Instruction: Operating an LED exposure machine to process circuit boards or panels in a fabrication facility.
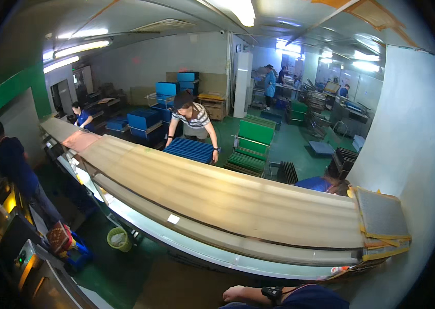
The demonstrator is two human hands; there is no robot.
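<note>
While most of the person's own body is cut off at the lower edge, one hand (238, 293) shows there, wrist-strapped, fingers loosely curled and empty; which hand it is I cannot tell. Nearest it runs the long tan conveyor surface (217, 198). A grey mesh panel (382, 213) lies at its right end. Beyond, a co-worker (192, 121) bends over blue trays (190, 149).

Bright ceiling tube lights (81, 48), dark fisheye rim, edges bent.
</note>
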